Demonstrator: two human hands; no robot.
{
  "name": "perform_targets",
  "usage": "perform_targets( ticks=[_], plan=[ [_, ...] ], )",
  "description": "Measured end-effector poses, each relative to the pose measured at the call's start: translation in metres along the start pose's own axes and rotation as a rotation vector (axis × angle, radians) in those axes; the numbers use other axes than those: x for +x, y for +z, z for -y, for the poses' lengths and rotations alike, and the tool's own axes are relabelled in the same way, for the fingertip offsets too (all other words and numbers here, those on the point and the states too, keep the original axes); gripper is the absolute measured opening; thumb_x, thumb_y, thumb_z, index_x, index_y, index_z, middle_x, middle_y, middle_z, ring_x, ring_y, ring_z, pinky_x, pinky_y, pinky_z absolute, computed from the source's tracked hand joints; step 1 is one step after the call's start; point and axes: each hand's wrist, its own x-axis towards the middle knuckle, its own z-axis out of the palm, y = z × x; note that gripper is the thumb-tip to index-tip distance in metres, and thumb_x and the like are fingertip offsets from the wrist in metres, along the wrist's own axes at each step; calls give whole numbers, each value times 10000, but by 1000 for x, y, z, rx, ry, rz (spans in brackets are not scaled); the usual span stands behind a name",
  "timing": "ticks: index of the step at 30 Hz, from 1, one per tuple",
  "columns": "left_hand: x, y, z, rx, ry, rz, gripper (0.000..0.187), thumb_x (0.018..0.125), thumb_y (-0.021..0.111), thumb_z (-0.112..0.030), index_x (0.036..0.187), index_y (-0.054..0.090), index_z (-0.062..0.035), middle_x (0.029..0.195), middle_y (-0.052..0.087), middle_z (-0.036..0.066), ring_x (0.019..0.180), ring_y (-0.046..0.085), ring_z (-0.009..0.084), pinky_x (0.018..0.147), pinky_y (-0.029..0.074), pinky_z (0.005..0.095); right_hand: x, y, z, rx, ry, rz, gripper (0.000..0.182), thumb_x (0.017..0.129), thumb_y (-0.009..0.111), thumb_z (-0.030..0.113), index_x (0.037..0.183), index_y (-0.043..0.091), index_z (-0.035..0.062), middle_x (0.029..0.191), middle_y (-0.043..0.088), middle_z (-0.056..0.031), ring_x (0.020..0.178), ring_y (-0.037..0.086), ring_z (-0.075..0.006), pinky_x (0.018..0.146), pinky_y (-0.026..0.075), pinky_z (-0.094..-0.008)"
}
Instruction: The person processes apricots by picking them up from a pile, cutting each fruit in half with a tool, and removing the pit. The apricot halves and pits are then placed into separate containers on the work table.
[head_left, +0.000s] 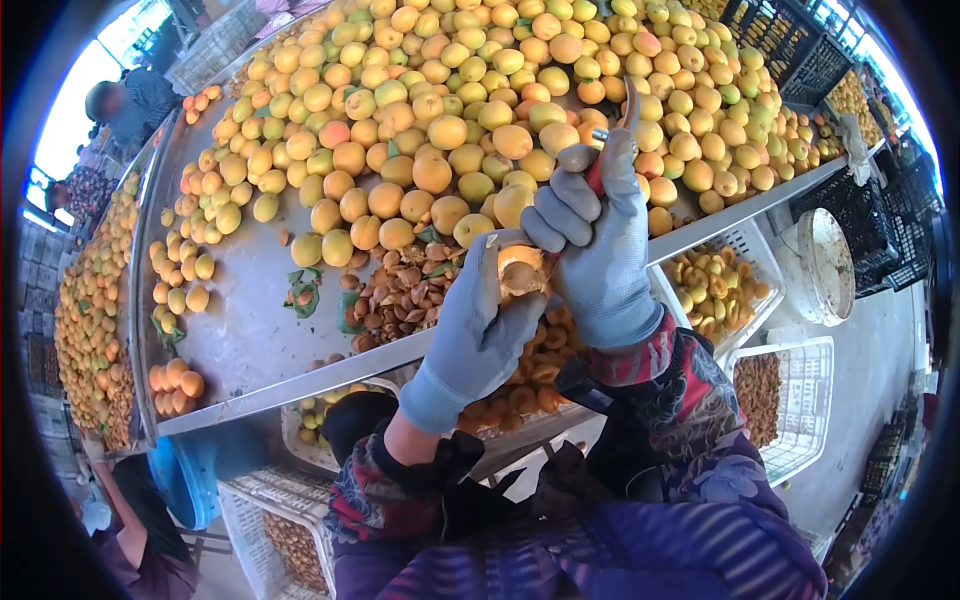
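In a grey-blue work glove, my left hand (478, 318) is closed around a cut apricot (522, 272), its orange flesh facing up. My right hand (600, 225), gloved the same way, is wrapped around a red-handled tool (596, 178) right beside the fruit. Most of that tool is hidden in the fist; a bit of metal shows above the fingers. Both hands are over the front edge of a metal table (250, 330). A heap of whole apricots (430, 120) covers the table beyond them, and loose apricot pits (405, 295) are piled left of my hands.
Below the table edge, a white crate (745, 270) of apricot halves stands to the right, beside a white bucket (822, 265). Another crate (805, 400) holds pits. A blue bucket (185, 480) and a pit-filled crate (245, 530) are at lower left. Other people work at the left.
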Motion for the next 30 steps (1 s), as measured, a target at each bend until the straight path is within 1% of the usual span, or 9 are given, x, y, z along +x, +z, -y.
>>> perform_targets(
  ticks=[6, 10, 12, 15, 19, 22, 24, 28, 30],
  plan=[
    [-4, -3, -9, 170, 89, 3, 489, 830, 600, -15, 1266, 391, 56, 1058, 536, 200, 917, 553, 356, 828, 451, 367, 3, -9, 0, 135, 102, 17, 447, 911, 540, 505, 860, 545, 61, 558, 279, 101, 428, 233, -26, 431, 238, -214],
    [-5, -5, -2, 243, 105, 0, 454, 822, 615, -6, 1237, 438, 45, 1047, 551, 160, 897, 570, 277, 821, 456, 318, 4, -16, -2, 232, 182, 35, 462, 893, 545, 535, 848, 516, 75, 572, 274, 97, 447, 239, -39, 448, 253, -222],
    [-5, -6, -1, 187, 103, 36, 480, 833, 572, -16, 1271, 391, 58, 1098, 513, 220, 966, 529, 388, 856, 438, 395, 5, -16, -2, 267, 215, 20, 478, 875, 550, 569, 841, 495, 95, 585, 268, 90, 460, 237, -52, 449, 253, -233],
    [-5, -8, -10, 289, 139, 66, 475, 836, 555, -17, 1275, 390, 56, 1127, 505, 226, 1005, 517, 399, 883, 430, 390, 4, -17, -2, 285, 242, -35, 477, 863, 571, 562, 838, 492, 93, 583, 267, 93, 462, 244, -55, 457, 252, -233],
    [-4, -2, -8, 377, 273, 1, 501, 826, 620, -35, 1285, 432, 33, 1085, 557, 152, 929, 570, 260, 837, 455, 339, 12, -27, -1, 321, 249, 96, 420, 925, 545, 462, 854, 544, 47, 570, 333, 105, 465, 283, -26, 489, 265, -211],
    [1, -2, -20, 52, -4, 19, 370, 906, 533, -61, 1248, 437, 43, 1045, 562, 137, 911, 565, 240, 842, 450, 319, 16, -25, 5, 309, 216, 115, 410, 935, 538, 441, 882, 559, 35, 575, 347, 97, 473, 301, -35, 495, 274, -224],
    [-2, -3, -5, -257, -260, -122, 349, 959, 481, -162, 1232, 496, 55, 1030, 590, 76, 913, 565, 132, 813, 458, 261, 18, -26, 10, 257, 183, 49, 398, 943, 532, 424, 902, 567, 29, 581, 354, 91, 476, 309, -41, 498, 278, -230],
    [0, -15, -1, -860, -517, -240, 412, 1002, 424, -332, 1191, 541, 15, 857, 616, 69, 641, 538, 113, 591, 441, 244, 22, -36, 16, 99, 235, 19, 338, 934, 564, 398, 919, 544, 61, 630, 347, 64, 510, 321, -69, 497, 291, -245],
    [3, -16, -1, -907, -524, -259, 508, 995, 394, -433, 1212, 525, 8, 812, 630, 87, 553, 502, 126, 536, 405, 248, 20, -34, 16, -60, 213, -26, 342, 936, 561, 390, 944, 570, 48, 624, 389, 50, 508, 349, -78, 492, 312, -250]
  ],
)
